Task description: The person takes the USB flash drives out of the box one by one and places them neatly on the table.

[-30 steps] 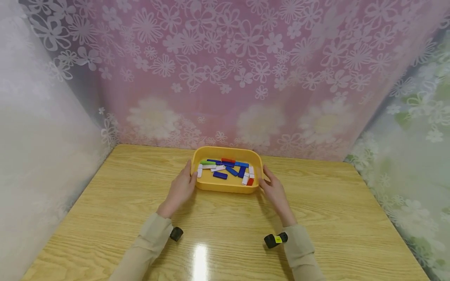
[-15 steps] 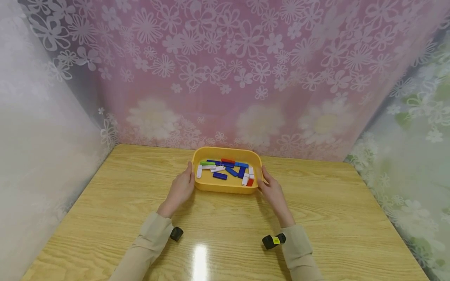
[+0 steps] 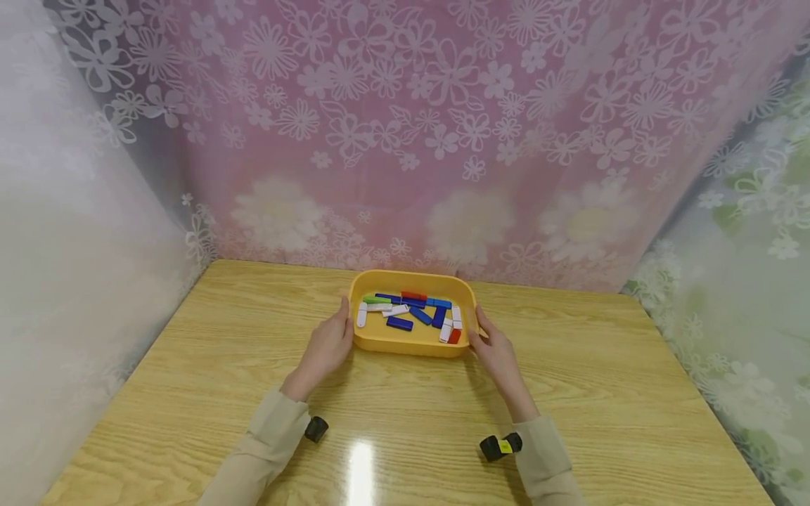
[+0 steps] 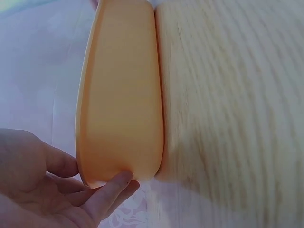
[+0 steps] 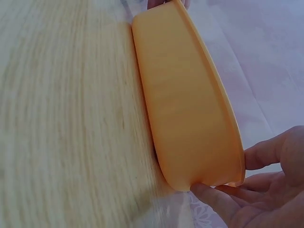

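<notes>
A yellow plastic tray [image 3: 414, 348] with rounded corners sits near the back edge of the table. Several small oblong pieces lie flat inside, among them a dark blue piece [image 3: 399, 324], a white piece [image 3: 362, 315], a red piece [image 3: 414, 296] and a green piece [image 3: 377, 300]; their kind is too small to tell. My left hand [image 3: 325, 344] grips the tray's left end, and my right hand [image 3: 498, 358] holds the right end. Both wrist views show the tray's outer wall [image 4: 123, 90], with a hand's digits at the rim and against the wall. The tray's underside is hidden.
The wooden table [image 3: 405, 422] stretches to both sides and toward me. A pink flowered curtain [image 3: 380, 140] hangs close behind the tray, with pale cloth at left and right. Black wrist cameras [image 3: 500, 446] sit at the cuffs.
The tray has come slightly toward me, with both hands still holding its ends. The pieces inside keep their arrangement. The head view has shifted a little.
</notes>
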The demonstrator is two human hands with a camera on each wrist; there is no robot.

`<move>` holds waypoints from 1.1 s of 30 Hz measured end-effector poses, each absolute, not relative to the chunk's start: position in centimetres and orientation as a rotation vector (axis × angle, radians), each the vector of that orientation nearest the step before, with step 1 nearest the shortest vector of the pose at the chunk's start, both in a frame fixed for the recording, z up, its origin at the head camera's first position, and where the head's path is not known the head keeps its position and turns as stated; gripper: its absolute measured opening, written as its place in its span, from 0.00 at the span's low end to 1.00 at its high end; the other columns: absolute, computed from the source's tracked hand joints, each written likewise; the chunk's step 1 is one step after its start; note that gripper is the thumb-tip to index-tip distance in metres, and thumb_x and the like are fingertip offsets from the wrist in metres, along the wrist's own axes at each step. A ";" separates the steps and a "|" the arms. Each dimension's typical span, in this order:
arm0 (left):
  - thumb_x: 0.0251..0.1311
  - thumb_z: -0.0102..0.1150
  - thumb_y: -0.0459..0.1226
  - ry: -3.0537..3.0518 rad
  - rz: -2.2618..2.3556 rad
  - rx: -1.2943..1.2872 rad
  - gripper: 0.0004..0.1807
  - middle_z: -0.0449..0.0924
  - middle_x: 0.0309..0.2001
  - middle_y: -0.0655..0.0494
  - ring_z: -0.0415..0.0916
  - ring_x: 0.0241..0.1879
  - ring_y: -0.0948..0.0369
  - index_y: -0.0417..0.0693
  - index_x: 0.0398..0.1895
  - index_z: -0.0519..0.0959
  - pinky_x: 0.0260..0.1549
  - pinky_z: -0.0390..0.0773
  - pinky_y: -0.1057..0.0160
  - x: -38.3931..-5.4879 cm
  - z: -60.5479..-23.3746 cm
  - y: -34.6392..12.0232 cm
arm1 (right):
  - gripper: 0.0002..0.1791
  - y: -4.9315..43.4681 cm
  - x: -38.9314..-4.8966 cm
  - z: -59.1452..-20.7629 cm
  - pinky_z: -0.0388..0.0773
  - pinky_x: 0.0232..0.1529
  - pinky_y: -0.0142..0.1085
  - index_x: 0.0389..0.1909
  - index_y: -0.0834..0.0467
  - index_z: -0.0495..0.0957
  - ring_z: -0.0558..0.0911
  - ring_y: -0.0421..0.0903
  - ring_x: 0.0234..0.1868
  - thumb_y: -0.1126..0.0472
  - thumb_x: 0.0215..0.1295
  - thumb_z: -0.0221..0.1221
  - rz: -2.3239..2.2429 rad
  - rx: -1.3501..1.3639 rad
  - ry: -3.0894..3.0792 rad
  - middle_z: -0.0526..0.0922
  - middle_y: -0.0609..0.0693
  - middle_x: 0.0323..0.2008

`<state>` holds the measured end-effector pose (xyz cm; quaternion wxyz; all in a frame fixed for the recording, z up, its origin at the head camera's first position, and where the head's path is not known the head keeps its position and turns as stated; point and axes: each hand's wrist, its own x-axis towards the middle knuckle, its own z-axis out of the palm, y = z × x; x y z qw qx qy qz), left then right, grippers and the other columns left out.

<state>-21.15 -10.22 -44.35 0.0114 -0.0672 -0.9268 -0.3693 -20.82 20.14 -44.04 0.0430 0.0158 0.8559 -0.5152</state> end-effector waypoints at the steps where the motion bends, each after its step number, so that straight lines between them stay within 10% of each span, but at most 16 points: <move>1: 0.78 0.42 0.33 -2.885 -1.133 -0.221 0.29 0.78 0.34 0.39 0.67 0.21 0.59 0.27 0.76 0.52 0.23 0.71 0.61 -21.0 -44.4 -10.2 | 0.33 20.2 -20.7 -44.1 0.72 0.63 0.51 0.80 0.61 0.48 0.67 0.67 0.70 0.64 0.79 0.46 -1.568 0.043 2.625 0.51 0.66 0.78; 6: 0.78 0.43 0.33 -2.874 -1.091 -0.241 0.29 0.71 0.66 0.31 0.77 0.36 0.53 0.26 0.75 0.54 0.37 0.79 0.54 -20.4 -44.5 -10.2 | 0.33 20.3 -20.1 -44.1 0.73 0.62 0.50 0.80 0.60 0.49 0.70 0.66 0.68 0.63 0.79 0.47 -1.511 0.021 2.678 0.53 0.66 0.77; 11: 0.79 0.42 0.34 -2.874 -1.124 -0.256 0.29 0.78 0.54 0.30 0.79 0.36 0.47 0.26 0.76 0.53 0.37 0.80 0.51 -19.8 -44.5 -10.2 | 0.33 20.5 -19.5 -44.1 0.73 0.61 0.51 0.80 0.62 0.49 0.70 0.66 0.67 0.63 0.79 0.47 -1.486 -0.004 2.704 0.54 0.66 0.77; 16: 0.78 0.43 0.34 -2.851 -1.097 -0.303 0.29 0.67 0.69 0.31 0.72 0.64 0.41 0.25 0.75 0.54 0.59 0.75 0.44 -19.3 -44.6 -10.2 | 0.33 20.6 -19.0 -44.1 0.75 0.60 0.51 0.79 0.63 0.49 0.72 0.67 0.66 0.64 0.78 0.48 -1.431 -0.011 2.741 0.54 0.67 0.76; 33: 0.78 0.45 0.34 -2.830 -1.108 -0.350 0.29 0.67 0.69 0.32 0.70 0.67 0.42 0.25 0.75 0.55 0.59 0.75 0.44 -18.3 -45.0 -10.4 | 0.33 20.8 -18.1 -44.2 0.77 0.57 0.51 0.78 0.65 0.51 0.76 0.66 0.63 0.64 0.77 0.49 -1.345 0.014 2.815 0.57 0.68 0.75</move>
